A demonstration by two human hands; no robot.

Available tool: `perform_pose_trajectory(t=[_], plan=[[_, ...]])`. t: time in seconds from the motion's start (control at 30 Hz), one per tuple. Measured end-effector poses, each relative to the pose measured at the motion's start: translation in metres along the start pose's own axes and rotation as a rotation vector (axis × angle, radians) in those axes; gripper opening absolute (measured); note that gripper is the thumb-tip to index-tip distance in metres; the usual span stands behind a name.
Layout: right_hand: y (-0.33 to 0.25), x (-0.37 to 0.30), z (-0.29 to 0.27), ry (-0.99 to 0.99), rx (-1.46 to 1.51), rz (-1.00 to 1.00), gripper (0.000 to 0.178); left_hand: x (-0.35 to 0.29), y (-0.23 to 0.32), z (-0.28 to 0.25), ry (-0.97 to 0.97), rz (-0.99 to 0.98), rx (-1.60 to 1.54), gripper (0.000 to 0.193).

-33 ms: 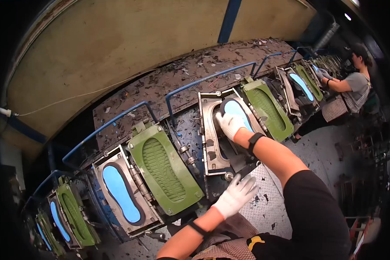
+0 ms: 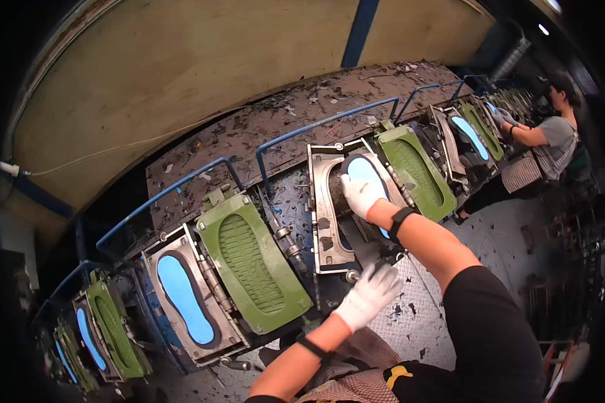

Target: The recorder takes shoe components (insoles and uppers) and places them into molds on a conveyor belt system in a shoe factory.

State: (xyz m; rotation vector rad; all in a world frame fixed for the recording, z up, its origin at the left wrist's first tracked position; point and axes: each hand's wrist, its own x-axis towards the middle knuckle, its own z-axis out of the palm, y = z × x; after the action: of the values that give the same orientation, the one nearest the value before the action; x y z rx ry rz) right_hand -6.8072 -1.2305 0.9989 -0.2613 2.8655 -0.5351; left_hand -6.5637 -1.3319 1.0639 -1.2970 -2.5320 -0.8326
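My right hand (image 2: 363, 196), in a white glove, is at the left edge of a blue shoe sole with a dark rim (image 2: 363, 168). Its fingers are bent and held together against that edge; the hand and wrist cover the sole's middle. The sole lies in an opened metal mould (image 2: 335, 260), beside a raised frame with a foot-shaped opening. My left hand (image 2: 371, 295), also gloved, hovers near the mould's front corner with fingers spread and nothing in them. A green mould lid (image 2: 417, 171) stands folded back to the right of the sole.
To the left, another mould holds a blue sole (image 2: 185, 295) beside its green lid (image 2: 255, 269). More moulds continue on both sides. Blue rails (image 2: 326, 124) run behind them, before a scrap-strewn ledge (image 2: 302, 101). A co-worker (image 2: 551, 134) handles a mould at far right.
My right hand has shifted slightly to the right, its fingers drawn closer together. A bit more of the blue sole shows below my right wrist. My left hand stays nearly in place.
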Motion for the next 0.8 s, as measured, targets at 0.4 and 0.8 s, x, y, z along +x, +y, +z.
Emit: perform_pose_trajectory(t=[0.4, 0.8], plan=[[0.047, -0.017, -0.015, 0.109, 0.206, -0.159, 0.022, 0.023, -0.022, 0.022, 0.262, -1.494, -0.218, 0.072], [0.087, -0.042, -0.105, 0.269, 0.399, -0.572, 0.053, 0.112, -0.033, 0.105, 0.602, -1.618, -0.684, 0.069]])
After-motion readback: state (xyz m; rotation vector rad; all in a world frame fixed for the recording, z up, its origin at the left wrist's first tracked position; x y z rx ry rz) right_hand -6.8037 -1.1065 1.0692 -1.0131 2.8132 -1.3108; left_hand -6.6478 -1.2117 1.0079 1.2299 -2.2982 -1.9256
